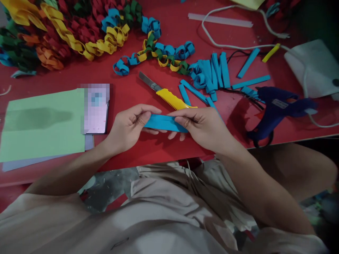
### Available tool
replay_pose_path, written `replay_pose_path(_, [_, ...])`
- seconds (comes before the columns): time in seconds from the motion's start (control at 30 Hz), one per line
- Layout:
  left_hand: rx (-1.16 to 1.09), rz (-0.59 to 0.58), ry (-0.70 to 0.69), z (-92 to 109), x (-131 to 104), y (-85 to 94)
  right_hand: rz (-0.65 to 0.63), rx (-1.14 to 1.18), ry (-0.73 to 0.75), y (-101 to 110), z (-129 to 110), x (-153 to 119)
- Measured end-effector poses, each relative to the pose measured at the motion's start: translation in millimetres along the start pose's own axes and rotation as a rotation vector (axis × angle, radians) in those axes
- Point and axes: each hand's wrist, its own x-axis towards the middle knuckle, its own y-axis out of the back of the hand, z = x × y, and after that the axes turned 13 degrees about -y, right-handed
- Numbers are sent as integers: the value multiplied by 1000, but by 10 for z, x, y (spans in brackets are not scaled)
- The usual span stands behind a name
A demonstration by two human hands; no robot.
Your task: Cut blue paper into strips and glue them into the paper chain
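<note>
A blue paper strip [164,123] is stretched between my two hands, just over the front edge of the red table. My left hand [129,127] pinches its left end between thumb and fingers. At the opposite end, my right hand [201,125] grips the strip the same way, thumb on top. Directly beyond my hands lies a yellow box cutter [172,99] with its blade out. Loose blue paper strips [219,70] are heaped behind my right hand. A paper chain [159,56] of blue, yellow and green links rests farther back.
A dark blue glue gun [278,109] with a white cord [219,46] sits at right. Green paper sheets [42,123] and a phone [96,109] lie at left. Piled colored paper chains [79,31] fill the back left. Clear glue sticks [219,20] lie at the back.
</note>
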Motion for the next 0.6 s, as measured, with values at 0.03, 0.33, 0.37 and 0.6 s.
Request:
replay_pose_path(0.03, [44, -30, -43, -2, -6, 26, -6, 20, -7, 22, 1, -5])
replay_pose_path(0.33, [412, -135, -453, 53, -27, 76, -71, 132, -53, 30, -20, -45])
replay_pose_path(0.37, [397, -117, -446, 60, -30, 62, -56, 124, -45, 21, -24, -49])
replay_pose_path(0.6, [296, 84, -220, 59, -83, -50, 13, 72, 39, -29, -7, -63])
